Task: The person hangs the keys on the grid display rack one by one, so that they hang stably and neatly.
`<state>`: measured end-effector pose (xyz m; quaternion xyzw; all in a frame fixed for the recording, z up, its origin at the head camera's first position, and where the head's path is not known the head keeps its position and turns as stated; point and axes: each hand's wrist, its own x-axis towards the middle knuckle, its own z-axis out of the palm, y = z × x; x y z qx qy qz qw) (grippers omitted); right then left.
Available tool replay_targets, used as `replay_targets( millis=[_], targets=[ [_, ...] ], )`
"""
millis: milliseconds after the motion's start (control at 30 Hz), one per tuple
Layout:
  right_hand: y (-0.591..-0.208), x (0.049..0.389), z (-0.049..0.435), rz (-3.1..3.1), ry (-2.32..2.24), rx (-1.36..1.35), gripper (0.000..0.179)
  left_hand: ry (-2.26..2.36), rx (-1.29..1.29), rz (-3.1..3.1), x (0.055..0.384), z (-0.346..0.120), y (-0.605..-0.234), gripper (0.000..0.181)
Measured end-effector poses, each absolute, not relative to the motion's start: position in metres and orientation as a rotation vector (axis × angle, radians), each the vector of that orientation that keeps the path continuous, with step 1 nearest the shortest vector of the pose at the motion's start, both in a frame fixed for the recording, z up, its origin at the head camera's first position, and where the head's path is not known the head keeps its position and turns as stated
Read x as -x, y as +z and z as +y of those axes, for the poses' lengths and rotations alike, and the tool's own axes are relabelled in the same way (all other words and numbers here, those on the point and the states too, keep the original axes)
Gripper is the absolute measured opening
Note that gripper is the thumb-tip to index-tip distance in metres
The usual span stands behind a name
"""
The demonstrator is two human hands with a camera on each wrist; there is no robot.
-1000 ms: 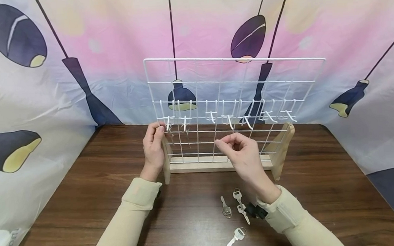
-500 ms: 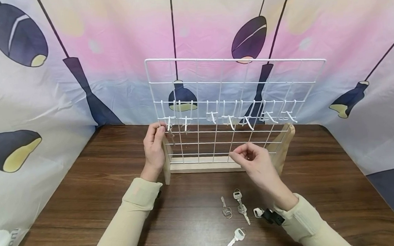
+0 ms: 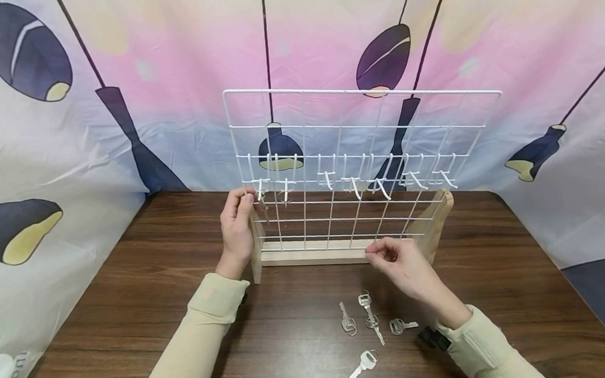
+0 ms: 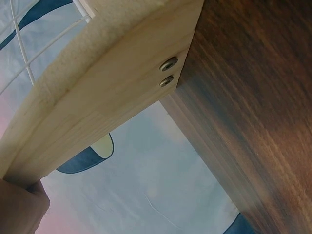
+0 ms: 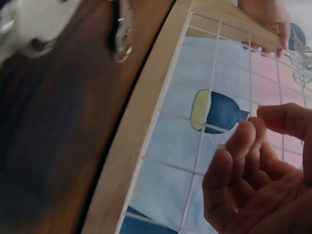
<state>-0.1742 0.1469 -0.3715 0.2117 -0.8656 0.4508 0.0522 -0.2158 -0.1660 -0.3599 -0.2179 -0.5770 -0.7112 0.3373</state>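
Note:
A white wire grid rack [image 3: 325, 219] on wooden legs stands on the table. My left hand [image 3: 238, 226] grips the top of its left wooden leg [image 3: 255, 248], which fills much of the left wrist view. A key [image 3: 264, 207] hangs from the leftmost hook, beside my left thumb; a key ring [image 3: 285, 197] is on the second hook. My right hand [image 3: 402, 265] is low in front of the rack's base, fingers loosely curled, thumb and forefinger tips close together, nothing between them. Several silver keys lie on the table below it, among them one key [image 3: 403, 325] near the right wrist.
More white hooks [image 3: 355, 186] line the grid to the right and point forward. The rack has a wooden base bar [image 3: 312, 254] and a right wooden leg [image 3: 436, 220]. Another key [image 3: 364, 365] lies nearest me on the brown table [image 3: 132, 318]. A patterned cloth [image 3: 188, 56] hangs behind.
My right hand has moved down and to the right, away from the hooks, uncovering a key on the table. My left hand has stayed at the rack's left leg.

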Motion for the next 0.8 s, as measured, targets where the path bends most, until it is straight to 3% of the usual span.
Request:
replay_targets(
  millis=[267, 433, 800],
  targets=[
    [-0.381, 0.171, 0.165, -2.961, 1.105, -0.857, 0.021, -1.861, 0.561, -1.486, 0.216, -0.165, -0.361, 0.018],
    [-0.383, 0.166, 0.177, -3.071, 0.905, -1.004, 0.022, -1.851, 0.569, -1.485, 0.216, -0.165, -0.361, 0.017],
    [-0.385, 0.159, 0.195, -3.217, 0.836, -1.126, 0.036, -1.858, 0.585, -1.472, 0.217, -0.165, -0.360, 0.018]
  ],
)
